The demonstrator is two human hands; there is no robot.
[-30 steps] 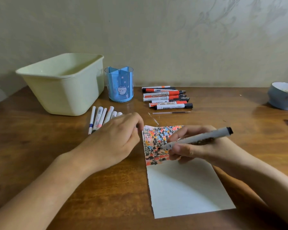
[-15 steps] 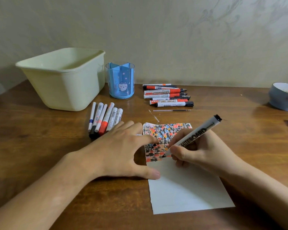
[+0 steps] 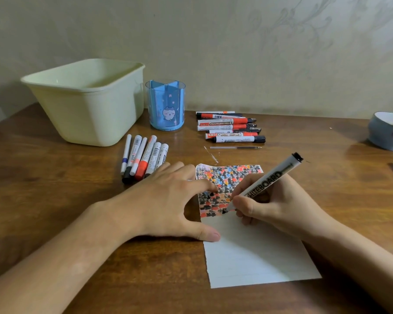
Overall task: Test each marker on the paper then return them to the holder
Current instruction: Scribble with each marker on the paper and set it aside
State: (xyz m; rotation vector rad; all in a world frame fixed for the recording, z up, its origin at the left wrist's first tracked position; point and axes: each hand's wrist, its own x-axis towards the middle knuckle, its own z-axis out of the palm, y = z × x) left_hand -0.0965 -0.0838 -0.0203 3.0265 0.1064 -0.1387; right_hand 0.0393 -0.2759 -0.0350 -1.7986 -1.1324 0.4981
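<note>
The paper (image 3: 254,250) is scribbled over only at its twelve-o'clock end; the blue holder (image 3: 166,105) at eleven o'clock looks empty, two marker groups (image 3: 229,130) lying beside it, so much remains, I judge. The left hand (image 3: 166,200) presses flat, fingers spread, on the sheet's nine-o'clock edge; the right hand (image 3: 275,200) grips a black marker (image 3: 266,182), tip on the paper.

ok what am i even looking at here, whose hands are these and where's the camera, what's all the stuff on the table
No machine here: a person wears a camera on the head, looking down at their own hands. The right hand grips a whiteboard marker, its tip on the paper, where a patch is already scribbled black, red and blue. The left hand lies flat, steadying the paper's edge. On the wooden table sit a pale tub, a blue holder, and two groups of markers: one nearer the tub, one right of the holder.
</note>
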